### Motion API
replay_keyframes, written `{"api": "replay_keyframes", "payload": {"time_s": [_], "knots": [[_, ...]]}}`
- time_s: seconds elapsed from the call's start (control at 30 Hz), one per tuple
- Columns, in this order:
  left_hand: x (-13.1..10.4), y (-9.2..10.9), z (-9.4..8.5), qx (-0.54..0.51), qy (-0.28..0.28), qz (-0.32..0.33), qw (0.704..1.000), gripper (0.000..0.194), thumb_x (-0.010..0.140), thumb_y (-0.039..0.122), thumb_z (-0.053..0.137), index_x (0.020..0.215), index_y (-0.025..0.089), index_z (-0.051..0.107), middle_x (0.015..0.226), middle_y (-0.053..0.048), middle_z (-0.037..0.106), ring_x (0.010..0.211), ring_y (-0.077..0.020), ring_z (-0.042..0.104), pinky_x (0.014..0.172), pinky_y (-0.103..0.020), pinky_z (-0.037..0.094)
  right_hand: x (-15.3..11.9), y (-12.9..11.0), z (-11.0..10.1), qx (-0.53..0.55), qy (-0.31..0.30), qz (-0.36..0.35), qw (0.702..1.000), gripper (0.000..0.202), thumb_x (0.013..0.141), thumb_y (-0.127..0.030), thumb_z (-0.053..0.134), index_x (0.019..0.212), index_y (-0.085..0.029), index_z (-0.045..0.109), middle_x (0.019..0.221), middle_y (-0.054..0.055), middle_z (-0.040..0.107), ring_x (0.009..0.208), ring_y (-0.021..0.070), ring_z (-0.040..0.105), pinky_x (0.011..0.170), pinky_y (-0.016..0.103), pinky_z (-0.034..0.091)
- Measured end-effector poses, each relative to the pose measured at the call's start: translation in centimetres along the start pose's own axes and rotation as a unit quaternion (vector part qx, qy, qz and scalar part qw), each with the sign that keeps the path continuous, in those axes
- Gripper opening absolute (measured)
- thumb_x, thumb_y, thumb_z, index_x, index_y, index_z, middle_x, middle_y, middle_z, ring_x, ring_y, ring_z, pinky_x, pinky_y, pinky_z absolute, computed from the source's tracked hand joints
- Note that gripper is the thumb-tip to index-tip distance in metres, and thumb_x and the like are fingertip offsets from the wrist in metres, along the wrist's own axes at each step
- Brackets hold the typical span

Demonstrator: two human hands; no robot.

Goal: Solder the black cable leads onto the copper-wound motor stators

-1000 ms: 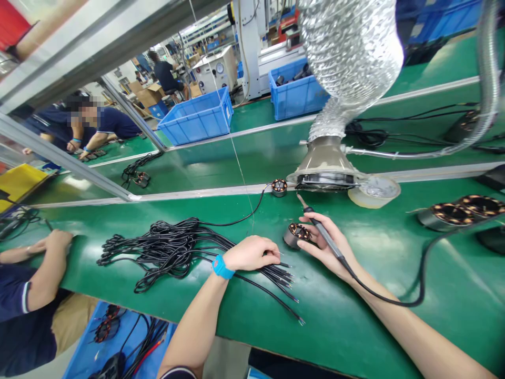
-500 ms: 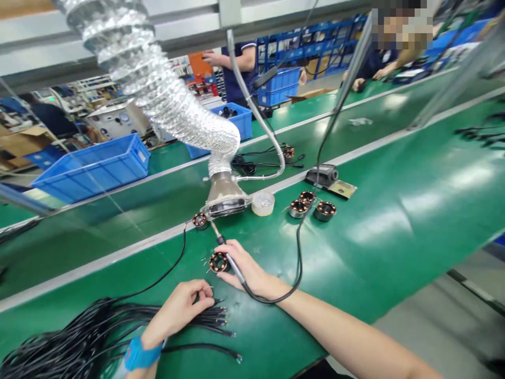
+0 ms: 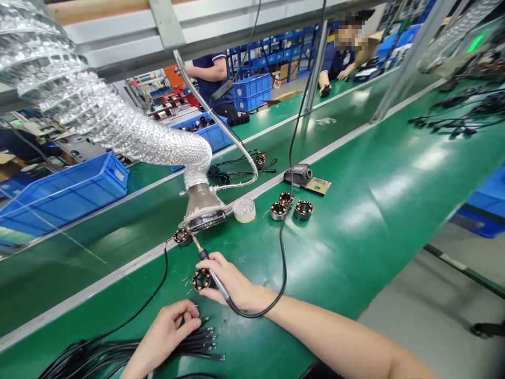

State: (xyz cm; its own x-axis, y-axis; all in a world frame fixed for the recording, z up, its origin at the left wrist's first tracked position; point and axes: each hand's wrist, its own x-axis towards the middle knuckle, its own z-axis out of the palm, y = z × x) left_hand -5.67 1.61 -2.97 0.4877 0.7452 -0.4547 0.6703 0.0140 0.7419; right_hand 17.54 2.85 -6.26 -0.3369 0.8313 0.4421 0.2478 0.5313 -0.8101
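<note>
My right hand (image 3: 232, 281) is closed around a soldering iron (image 3: 219, 284), its tip pointing up and left toward the fume hood. The same hand's fingers and thumb also grip a motor stator (image 3: 201, 279) with copper windings and loose lead ends on its left. My left hand (image 3: 168, 331) is pinched, with the pale end of a thin wire showing at its fingertips. Under and beside it lies a bundle of black cables (image 3: 98, 355) with stripped, coloured ends. Another stator (image 3: 182, 237), joined to a black cable, sits by the hood's left edge.
A metal fume hood (image 3: 205, 208) hangs from a silver duct above the green bench. Right of it are a round white tub (image 3: 244, 210), several stators (image 3: 303, 210) and a grey soldering-iron stand (image 3: 302, 175). The iron's cord (image 3: 283, 252) loops over my right forearm. Two people work beyond.
The view has swung right, so bench items sit further left. Both hands keep their holds, and the stator and iron stay together in my right hand.
</note>
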Motion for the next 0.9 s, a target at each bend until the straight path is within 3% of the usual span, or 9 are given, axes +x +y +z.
{"api": "replay_keyframes", "payload": {"time_s": [0.4,0.6,0.8,0.9], "knots": [[0.5,-0.5,-0.1,-0.013,0.003,-0.014,1.0,0.049,0.078,0.063,0.066,0.078,0.013,0.063,0.071,-0.001,0.049,0.071,-0.015,0.043,0.068,-0.024,0.038,0.0,0.4,0.7,-0.078,0.029,-0.025,0.996,0.072,0.076,-0.036,0.082,0.136,-0.023,0.045,0.118,0.008,0.047,0.09,0.0157,0.055,0.081,0.026,0.049],[0.4,-1.0,0.6,-0.034,0.065,-0.006,0.997,0.055,0.071,0.069,0.068,0.07,0.014,0.061,0.068,0.0,0.048,0.068,-0.0146,0.042,0.064,-0.023,0.038,-0.1,0.1,0.5,-0.074,0.021,-0.038,0.996,0.067,0.079,-0.03,0.078,0.137,-0.021,0.045,0.119,0.008,0.047,0.09,0.0149,0.055,0.085,0.026,0.049],[0.6,-2.0,0.5,-0.03,0.069,-0.005,0.997,0.057,0.071,0.071,0.067,0.069,0.015,0.06,0.068,-0.001,0.049,0.069,-0.015,0.044,0.065,-0.023,0.039,-0.1,0.1,0.6,-0.094,0.021,-0.03,0.995,0.068,0.079,-0.034,0.079,0.137,-0.022,0.045,0.119,0.008,0.047,0.086,0.0146,0.056,0.08,0.025,0.049],[0.8,-2.0,-0.2,0.002,0.038,-0.002,0.999,0.056,0.075,0.07,0.063,0.069,0.014,0.06,0.069,-0.002,0.051,0.069,-0.0155,0.046,0.065,-0.023,0.04,-0.1,0.3,0.6,-0.105,0.023,-0.031,0.994,0.07,0.078,-0.038,0.08,0.137,-0.022,0.045,0.118,0.008,0.047,0.084,0.0145,0.056,0.077,0.024,0.049]]}}
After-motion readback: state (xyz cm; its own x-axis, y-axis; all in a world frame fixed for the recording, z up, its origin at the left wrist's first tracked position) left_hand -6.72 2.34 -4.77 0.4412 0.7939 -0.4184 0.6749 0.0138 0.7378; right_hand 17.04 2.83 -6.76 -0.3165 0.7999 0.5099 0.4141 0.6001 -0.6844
